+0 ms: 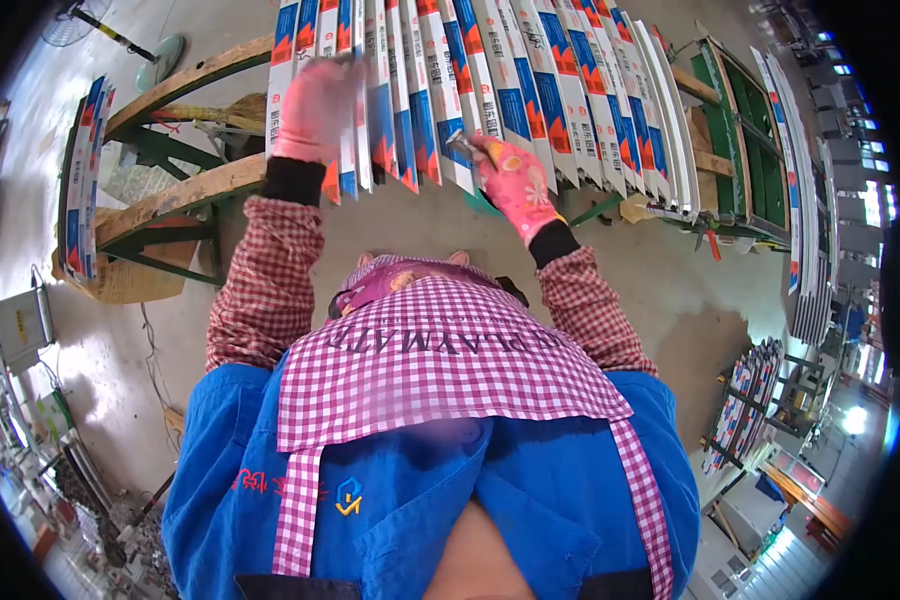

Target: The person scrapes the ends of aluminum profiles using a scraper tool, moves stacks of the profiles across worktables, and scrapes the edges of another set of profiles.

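A row of long aluminium profiles [490, 95], wrapped in white, blue and red printed film, lies side by side ahead of me. My left hand [313, 115], in a pink glove, is over the left part of the row, its fingers smeared by motion close to one profile. My right hand [515, 180], in a pink flowered glove, is at the near ends of the middle profiles. Its thumb and fingers are closed on a small metal piece [459, 142], which overlaps a profile end in this view.
Wooden-topped green trestles [185, 180] carry the row. More wrapped profiles [82, 180] stand at the left, and a green metal rack [755, 140] is at the right. Another profile stack [745, 405] sits farther right. A fan [165, 60] is at the upper left.
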`<move>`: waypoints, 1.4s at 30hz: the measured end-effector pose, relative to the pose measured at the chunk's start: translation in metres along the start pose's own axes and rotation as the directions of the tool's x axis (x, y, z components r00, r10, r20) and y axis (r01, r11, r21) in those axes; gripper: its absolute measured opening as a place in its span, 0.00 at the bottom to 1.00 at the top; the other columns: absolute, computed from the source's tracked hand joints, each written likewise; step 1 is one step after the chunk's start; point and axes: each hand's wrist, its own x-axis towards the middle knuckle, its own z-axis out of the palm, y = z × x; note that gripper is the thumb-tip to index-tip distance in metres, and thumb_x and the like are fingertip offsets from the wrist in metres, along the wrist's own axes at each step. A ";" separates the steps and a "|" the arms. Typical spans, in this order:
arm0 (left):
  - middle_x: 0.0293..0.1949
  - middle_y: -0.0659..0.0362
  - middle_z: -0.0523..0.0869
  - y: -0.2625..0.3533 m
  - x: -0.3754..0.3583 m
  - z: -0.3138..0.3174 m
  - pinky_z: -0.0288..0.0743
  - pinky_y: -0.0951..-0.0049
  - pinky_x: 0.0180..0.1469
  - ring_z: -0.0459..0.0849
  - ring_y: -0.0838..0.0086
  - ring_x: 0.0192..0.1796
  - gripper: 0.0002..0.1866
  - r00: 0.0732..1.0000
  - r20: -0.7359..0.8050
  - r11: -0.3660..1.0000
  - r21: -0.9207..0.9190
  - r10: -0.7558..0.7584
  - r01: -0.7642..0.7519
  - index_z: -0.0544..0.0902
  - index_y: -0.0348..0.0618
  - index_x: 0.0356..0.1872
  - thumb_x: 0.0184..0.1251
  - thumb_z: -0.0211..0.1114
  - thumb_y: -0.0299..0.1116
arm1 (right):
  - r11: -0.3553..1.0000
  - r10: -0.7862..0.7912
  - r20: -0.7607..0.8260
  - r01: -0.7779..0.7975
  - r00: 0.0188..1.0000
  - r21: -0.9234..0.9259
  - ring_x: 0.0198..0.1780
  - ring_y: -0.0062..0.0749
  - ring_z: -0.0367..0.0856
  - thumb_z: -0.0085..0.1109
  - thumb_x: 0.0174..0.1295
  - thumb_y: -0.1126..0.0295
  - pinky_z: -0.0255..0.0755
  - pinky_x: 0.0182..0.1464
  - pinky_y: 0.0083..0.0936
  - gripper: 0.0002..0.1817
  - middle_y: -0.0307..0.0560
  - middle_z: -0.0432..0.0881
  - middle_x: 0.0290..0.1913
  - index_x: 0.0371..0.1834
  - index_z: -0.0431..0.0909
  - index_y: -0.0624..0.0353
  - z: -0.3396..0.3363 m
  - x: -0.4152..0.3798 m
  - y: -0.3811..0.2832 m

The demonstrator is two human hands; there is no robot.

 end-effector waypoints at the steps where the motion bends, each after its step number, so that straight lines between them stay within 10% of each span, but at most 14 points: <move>1: 0.32 0.56 0.80 -0.015 -0.004 -0.010 0.74 0.76 0.33 0.80 0.70 0.33 0.08 0.989 0.084 0.899 0.414 0.120 -0.144 0.77 0.35 0.37 0.57 0.52 0.21 | 1.000 -0.001 -0.004 0.002 1.000 0.028 0.45 0.44 0.81 0.53 0.60 0.70 0.74 0.48 0.32 0.14 0.51 0.83 0.42 0.49 0.79 0.53 0.000 -0.001 -0.003; 2: 0.29 0.59 0.77 -0.030 -0.008 -0.020 0.71 0.75 0.30 0.77 0.72 0.28 0.09 0.958 0.165 0.674 0.682 0.235 -0.283 0.77 0.37 0.38 0.57 0.51 0.21 | 0.998 0.002 -0.008 -0.001 1.000 0.056 0.44 0.45 0.81 0.52 0.60 0.70 0.74 0.47 0.34 0.14 0.52 0.83 0.41 0.48 0.80 0.52 0.000 -0.004 -0.006; 3: 0.27 0.60 0.75 -0.031 -0.031 0.004 0.70 0.74 0.29 0.74 0.74 0.26 0.07 0.999 -0.032 0.883 0.469 -0.014 0.028 0.77 0.39 0.37 0.58 0.53 0.22 | 0.997 0.007 -0.014 -0.005 1.000 0.082 0.44 0.47 0.81 0.52 0.60 0.70 0.74 0.47 0.35 0.14 0.52 0.82 0.40 0.48 0.80 0.51 -0.001 -0.006 -0.009; 6: 0.29 0.57 0.80 -0.076 -0.060 0.027 0.74 0.69 0.34 0.80 0.68 0.30 0.08 0.955 0.281 0.283 0.912 0.092 -0.296 0.77 0.42 0.39 0.59 0.60 0.31 | 0.997 -0.071 0.031 0.072 0.997 -0.033 0.42 0.46 0.81 0.53 0.59 0.69 0.74 0.45 0.35 0.15 0.51 0.82 0.39 0.49 0.79 0.50 0.003 -0.006 -0.014; 12: 0.51 0.50 0.78 -0.091 -0.076 0.039 0.77 0.60 0.46 0.79 0.57 0.52 0.21 0.908 0.404 -0.146 0.897 -0.111 -0.417 0.74 0.46 0.52 0.55 0.63 0.35 | 0.990 -0.043 0.132 0.060 0.990 -0.125 0.44 0.42 0.81 0.54 0.60 0.70 0.74 0.47 0.31 0.14 0.48 0.83 0.43 0.50 0.79 0.52 0.012 0.005 -0.021; 24: 0.42 0.50 0.80 -0.108 -0.067 0.032 0.77 0.61 0.40 0.81 0.56 0.42 0.14 0.897 0.423 -0.053 0.900 -0.127 -0.432 0.75 0.41 0.45 0.59 0.60 0.34 | 0.988 -0.057 0.130 0.075 0.990 -0.132 0.43 0.42 0.82 0.54 0.60 0.70 0.75 0.45 0.31 0.14 0.48 0.83 0.41 0.49 0.79 0.52 0.013 0.007 -0.014; 26: 0.39 0.49 0.80 -0.128 -0.047 0.010 0.76 0.63 0.39 0.81 0.56 0.39 0.12 0.995 0.077 0.568 0.823 -0.060 -0.030 0.76 0.40 0.41 0.58 0.62 0.34 | 0.984 -0.058 0.152 0.082 0.987 -0.157 0.44 0.42 0.82 0.54 0.60 0.70 0.75 0.46 0.31 0.14 0.49 0.83 0.41 0.49 0.79 0.53 0.010 0.007 -0.019; 29: 0.35 0.53 0.81 -0.063 -0.039 0.019 0.74 0.64 0.42 0.81 0.63 0.37 0.06 0.925 0.249 0.157 0.940 0.288 -0.302 0.77 0.40 0.32 0.59 0.64 0.30 | 0.982 -0.035 0.183 0.068 0.983 -0.178 0.44 0.42 0.82 0.53 0.61 0.69 0.74 0.46 0.31 0.14 0.50 0.83 0.41 0.49 0.79 0.54 0.003 0.009 -0.023; 31: 0.37 0.52 0.81 -0.061 -0.040 0.024 0.74 0.64 0.43 0.81 0.61 0.39 0.06 0.902 0.407 0.081 0.904 0.144 -0.420 0.78 0.40 0.35 0.61 0.62 0.31 | 0.987 -0.050 0.192 0.077 0.980 -0.138 0.45 0.42 0.81 0.53 0.61 0.69 0.74 0.47 0.31 0.14 0.50 0.83 0.41 0.49 0.78 0.54 0.005 0.014 -0.024; 32: 0.39 0.50 0.81 -0.099 -0.038 0.007 0.75 0.64 0.44 0.80 0.58 0.41 0.08 0.934 0.350 0.249 0.901 0.070 -0.356 0.78 0.41 0.38 0.61 0.62 0.32 | 0.991 -0.071 0.182 0.090 0.981 -0.095 0.45 0.42 0.81 0.52 0.61 0.69 0.74 0.47 0.31 0.14 0.51 0.83 0.41 0.50 0.78 0.54 0.007 0.018 -0.024; 34: 0.41 0.48 0.81 -0.095 -0.059 0.034 0.75 0.63 0.45 0.80 0.53 0.46 0.13 0.930 0.363 -0.013 0.931 -0.053 -0.364 0.77 0.42 0.43 0.61 0.61 0.36 | 0.996 -0.033 0.191 0.047 0.981 -0.070 0.46 0.43 0.81 0.50 0.62 0.69 0.73 0.48 0.31 0.14 0.51 0.83 0.43 0.50 0.78 0.55 0.012 0.027 -0.023; 40: 0.37 0.53 0.81 -0.130 -0.044 0.021 0.75 0.66 0.38 0.81 0.62 0.36 0.08 0.983 0.179 0.184 0.968 -0.030 -0.170 0.78 0.43 0.40 0.63 0.55 0.33 | 0.995 -0.031 0.236 0.054 0.971 -0.089 0.48 0.45 0.80 0.50 0.61 0.70 0.73 0.50 0.34 0.15 0.51 0.82 0.44 0.50 0.78 0.54 0.020 0.035 -0.011; 42: 0.33 0.57 0.81 -0.118 -0.005 -0.014 0.74 0.68 0.34 0.79 0.68 0.31 0.07 0.951 0.221 0.069 0.968 0.216 -0.240 0.78 0.43 0.37 0.65 0.51 0.31 | 0.999 -0.032 0.213 0.032 0.977 0.006 0.48 0.45 0.80 0.50 0.60 0.71 0.73 0.49 0.34 0.15 0.51 0.82 0.45 0.50 0.78 0.54 0.022 0.032 -0.009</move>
